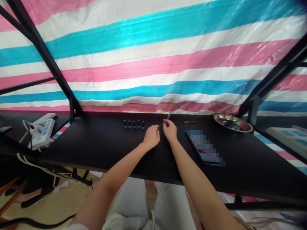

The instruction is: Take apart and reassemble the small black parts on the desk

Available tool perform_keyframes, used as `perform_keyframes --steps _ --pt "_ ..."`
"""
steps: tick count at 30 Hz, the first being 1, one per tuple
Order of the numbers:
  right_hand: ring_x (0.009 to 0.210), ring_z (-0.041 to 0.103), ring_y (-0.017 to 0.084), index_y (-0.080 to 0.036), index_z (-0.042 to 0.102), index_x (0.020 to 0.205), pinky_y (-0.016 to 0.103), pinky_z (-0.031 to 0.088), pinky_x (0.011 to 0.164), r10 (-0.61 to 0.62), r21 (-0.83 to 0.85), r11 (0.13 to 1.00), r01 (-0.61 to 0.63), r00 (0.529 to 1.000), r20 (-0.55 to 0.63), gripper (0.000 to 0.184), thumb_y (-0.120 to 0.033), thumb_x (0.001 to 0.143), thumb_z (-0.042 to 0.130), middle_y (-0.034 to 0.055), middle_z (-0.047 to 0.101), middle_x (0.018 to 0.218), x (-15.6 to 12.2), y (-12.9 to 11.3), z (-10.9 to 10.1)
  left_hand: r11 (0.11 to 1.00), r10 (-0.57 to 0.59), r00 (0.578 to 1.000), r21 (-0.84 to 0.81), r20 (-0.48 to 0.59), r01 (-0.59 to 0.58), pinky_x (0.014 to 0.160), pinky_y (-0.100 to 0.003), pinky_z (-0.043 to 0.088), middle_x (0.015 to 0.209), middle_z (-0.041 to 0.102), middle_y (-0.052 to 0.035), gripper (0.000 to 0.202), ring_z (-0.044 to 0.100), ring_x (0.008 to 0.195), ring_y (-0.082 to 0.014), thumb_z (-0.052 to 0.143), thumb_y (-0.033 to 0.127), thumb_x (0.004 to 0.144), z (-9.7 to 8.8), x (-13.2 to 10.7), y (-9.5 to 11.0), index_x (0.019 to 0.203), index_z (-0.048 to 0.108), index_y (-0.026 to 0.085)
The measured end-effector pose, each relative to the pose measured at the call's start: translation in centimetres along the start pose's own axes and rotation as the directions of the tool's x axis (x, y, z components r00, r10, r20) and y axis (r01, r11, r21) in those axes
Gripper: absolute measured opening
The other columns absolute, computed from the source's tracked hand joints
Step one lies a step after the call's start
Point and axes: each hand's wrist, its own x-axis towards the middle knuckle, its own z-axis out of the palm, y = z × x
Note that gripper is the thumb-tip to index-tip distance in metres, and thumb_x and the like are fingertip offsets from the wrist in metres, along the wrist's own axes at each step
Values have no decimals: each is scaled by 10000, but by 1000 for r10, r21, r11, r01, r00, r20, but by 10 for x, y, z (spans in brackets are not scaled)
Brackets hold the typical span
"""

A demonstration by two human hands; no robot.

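My left hand rests low over the black table, its fingers curled and the tips pressed together near a tiny dark spot. Facing it, my right hand has thumb and forefinger pinched. What either hand holds is too small to make out. A thin clear stick-like piece shows just beyond my right hand's fingers; I cannot tell whether they touch it. Left of my hands, several small black cylinders with pale bands stand in a row. Several tiny silvery pieces lie in a line to the right.
A phone lies right of my right forearm. Behind it is a round divided metal plate. White power strips and cables are at the left. Black frame bars flank the table, before a striped plastic sheet.
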Motion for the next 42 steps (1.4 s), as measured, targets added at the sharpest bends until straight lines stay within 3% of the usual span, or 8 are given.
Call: perform_keyframes --steps 4,9,13,17,21,28,37,42 --pt "768 575 182 -127 608 984 334 451 802 57 52 997 -53 995 -87 348 -239 736 392 119 634 923 -5 -2 -8 982 -145 989 131 41 138 912 -382 400 1243 501 -141 449 476 1103 -245 389 140 818 22 32 2 1267 404 126" --pt "774 578 180 -138 587 957 324 454 797 157 104 984 -142 977 -143 320 -232 731 382 118 631 934 -4 -4 -14 958 -123 992 262 15 115 933 -403 363 1282 463 -141 481 438 1127 -262 390 184 838 40 72 -2 1315 366 126" --pt "785 571 180 -142 583 935 320 445 813 144 119 985 -126 978 -152 304 -225 725 380 119 627 943 -2 -4 -14 951 -72 997 303 35 58 949 -412 344 1326 431 -118 496 417 1141 -257 384 218 861 52 99 -5 1352 332 173" --pt "792 572 186 -139 578 949 324 442 812 133 138 984 -112 980 -148 310 -224 727 379 123 624 934 0 -4 -14 947 -84 995 316 57 62 974 -422 323 1301 447 -120 425 388 1174 -249 362 201 872 61 119 -8 1293 419 188" --pt "800 572 180 -152 580 937 325 441 815 93 142 987 -70 982 -161 290 -216 736 382 106 624 914 1 -4 -11 939 -121 992 328 34 103 921 -353 387 1215 490 -144 324 437 1135 -233 360 169 864 65 127 -8 1135 535 138" --pt "758 564 171 -153 598 887 324 450 758 64 206 978 -19 975 -213 244 -217 727 426 87 627 866 1 -5 -6 926 -132 989 366 73 97 787 -320 464 1003 605 -132 254 590 940 -224 387 233 870 62 109 2 1044 519 102" --pt "765 576 168 -159 594 879 323 454 753 29 240 970 41 960 -278 241 -188 720 415 79 626 862 -1 -6 -12 939 -112 984 338 136 60 714 -327 471 923 657 -125 224 637 861 -239 370 207 858 39 59 19 1041 471 127" --pt "759 574 170 -167 589 879 332 452 766 20 260 964 54 962 -272 244 -179 719 406 74 629 847 -6 -11 -13 947 -73 983 321 171 14 677 -330 457 846 664 -114 226 645 789 -253 393 231 851 23 26 18 1047 458 139"
